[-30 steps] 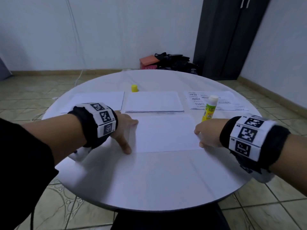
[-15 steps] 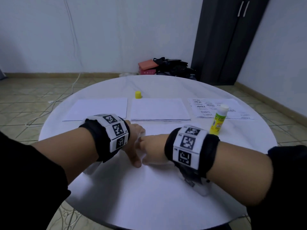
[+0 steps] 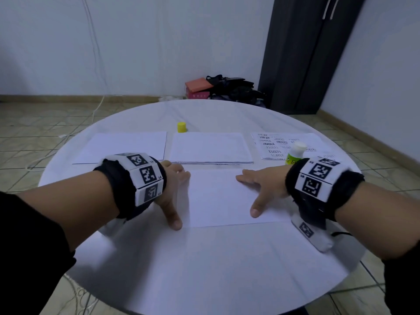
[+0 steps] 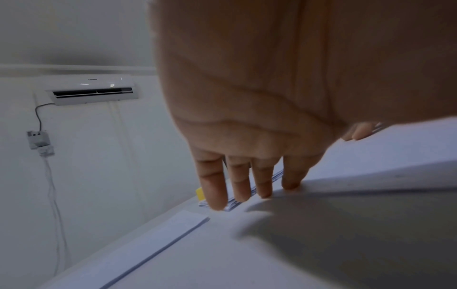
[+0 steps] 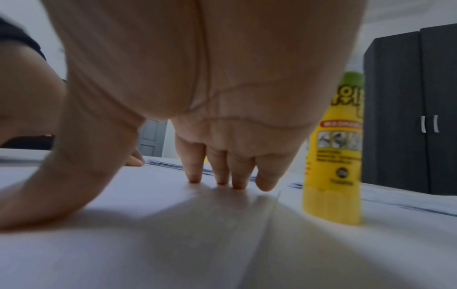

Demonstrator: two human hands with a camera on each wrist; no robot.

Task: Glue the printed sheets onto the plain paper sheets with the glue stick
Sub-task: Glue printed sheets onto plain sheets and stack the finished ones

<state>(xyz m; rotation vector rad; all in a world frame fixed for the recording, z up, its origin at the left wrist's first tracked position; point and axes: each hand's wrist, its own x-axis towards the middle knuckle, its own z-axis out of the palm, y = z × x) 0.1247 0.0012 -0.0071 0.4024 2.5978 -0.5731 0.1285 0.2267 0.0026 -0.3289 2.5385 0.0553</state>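
A white sheet lies flat on the round white table in front of me. My left hand presses its left edge with straight fingers, thumb stretched toward me. My right hand lies flat on the sheet's right part, fingers spread and touching the paper. The yellow glue stick stands uncapped just right of my right hand. Behind the sheet are a stack of plain sheets, a single plain sheet at the left and printed sheets at the right.
The yellow cap stands behind the middle stack. A dark wardrobe and bags with a red box are on the floor beyond the table. A cable hangs down the wall.
My right hand swept left across the sheet to meet the left hand, then slid back to the right side. The left hand stayed on the left edge.
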